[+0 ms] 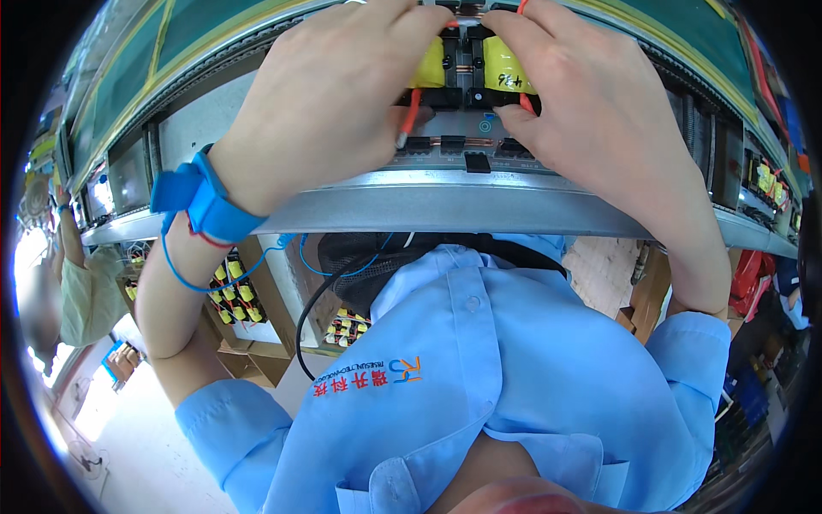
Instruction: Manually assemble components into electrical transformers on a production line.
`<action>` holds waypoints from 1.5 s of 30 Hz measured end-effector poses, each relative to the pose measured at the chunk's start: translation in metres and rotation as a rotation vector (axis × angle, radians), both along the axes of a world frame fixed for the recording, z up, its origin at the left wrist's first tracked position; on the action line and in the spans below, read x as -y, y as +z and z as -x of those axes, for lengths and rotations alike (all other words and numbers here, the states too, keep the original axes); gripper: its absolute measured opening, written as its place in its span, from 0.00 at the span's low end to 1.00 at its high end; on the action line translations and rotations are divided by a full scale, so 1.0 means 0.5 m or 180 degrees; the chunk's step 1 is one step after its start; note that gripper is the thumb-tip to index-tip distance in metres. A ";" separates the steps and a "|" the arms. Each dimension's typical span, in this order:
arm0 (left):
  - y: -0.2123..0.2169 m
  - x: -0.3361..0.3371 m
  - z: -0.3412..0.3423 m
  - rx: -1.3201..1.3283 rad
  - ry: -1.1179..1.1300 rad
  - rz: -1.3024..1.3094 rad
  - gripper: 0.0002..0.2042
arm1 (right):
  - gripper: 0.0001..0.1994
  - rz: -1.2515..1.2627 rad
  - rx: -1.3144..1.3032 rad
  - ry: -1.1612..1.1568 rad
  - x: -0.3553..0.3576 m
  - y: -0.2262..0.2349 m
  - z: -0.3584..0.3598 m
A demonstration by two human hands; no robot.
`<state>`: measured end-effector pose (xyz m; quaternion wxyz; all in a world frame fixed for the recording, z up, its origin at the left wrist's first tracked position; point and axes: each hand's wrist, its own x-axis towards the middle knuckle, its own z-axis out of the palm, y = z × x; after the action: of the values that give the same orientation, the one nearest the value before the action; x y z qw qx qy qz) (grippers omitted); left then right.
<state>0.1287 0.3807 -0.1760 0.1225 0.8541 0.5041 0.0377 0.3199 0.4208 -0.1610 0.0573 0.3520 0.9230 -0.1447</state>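
Observation:
Two yellow-taped coils, probably transformers, with black frames sit side by side over a circuit board (445,157) at the top of the view. My left hand (338,98) is closed round the left coil (429,70), fingers at its far end and thumb near its lower edge. A red-sleeved wire (410,118) hangs beside that thumb. My right hand (591,107) grips the right coil (505,67), which bears handwritten marks; its thumb lies by the coil's near edge, next to another red wire. Parts of both coils are hidden behind my hands.
A metal rail (462,208) runs along the near edge of the line. My left wrist wears a blue strap (224,210) with a thin cord. Boxes below hold several more yellow coils (235,291). Another person's sleeve (90,295) shows at far left.

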 end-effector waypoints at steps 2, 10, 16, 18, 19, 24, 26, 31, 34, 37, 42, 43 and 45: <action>0.008 -0.002 -0.012 -0.0170 -0.0140 0.0004 0.28 | 0.21 0.0109 -0.0191 -0.0057 -0.007 -0.004 -0.006; 0.019 0.038 0.059 0.1134 0.0419 0.0057 0.31 | 0.26 -0.0121 -0.0012 -0.0023 0.000 -0.032 -0.008; 0.058 0.064 0.061 0.3456 0.1456 0.1104 0.31 | 0.32 -0.0707 -0.0416 0.0084 0.011 -0.040 -0.032; 0.054 0.063 0.053 0.4516 0.1687 0.1665 0.30 | 0.33 -0.0428 -0.0001 -0.0054 0.012 -0.021 -0.028; 0.049 0.065 0.053 0.4619 0.1779 0.1746 0.25 | 0.37 -0.0137 0.0363 -0.0284 0.007 0.010 -0.018; 0.064 0.040 0.008 0.5384 0.1416 0.2242 0.19 | 0.42 -0.0908 -0.2673 0.0530 -0.015 0.054 0.013; 0.075 0.024 -0.023 0.5529 0.1167 0.2121 0.20 | 0.41 -0.0314 -0.3025 0.0432 -0.025 0.039 0.018; 0.079 0.031 0.006 0.4906 0.0549 0.2651 0.31 | 0.34 0.1787 -0.3766 -0.0124 -0.076 0.026 -0.015; 0.078 0.061 -0.010 0.3569 0.0862 0.0839 0.45 | 0.27 0.3208 -0.4414 -0.0335 -0.097 0.012 -0.015; 0.087 0.043 -0.021 0.1038 0.0858 -0.1578 0.55 | 0.25 0.3763 -0.4401 -0.0297 -0.105 0.002 -0.022; 0.041 -0.068 0.008 0.2221 -0.0968 -0.2708 0.45 | 0.22 0.4228 -0.4197 -0.0229 -0.089 -0.007 -0.002; 0.033 -0.079 0.009 0.2632 -0.1649 -0.2990 0.43 | 0.23 0.4614 -0.4243 -0.0262 -0.090 -0.014 0.000; 0.026 -0.078 0.003 0.2930 -0.1730 -0.2725 0.45 | 0.23 0.4471 -0.4145 -0.0524 -0.081 -0.032 -0.007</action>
<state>0.1272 0.4196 -0.1629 -0.0189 0.8205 0.1091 0.5608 0.3236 0.4611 -0.1771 -0.2790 0.1517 0.4488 -0.8353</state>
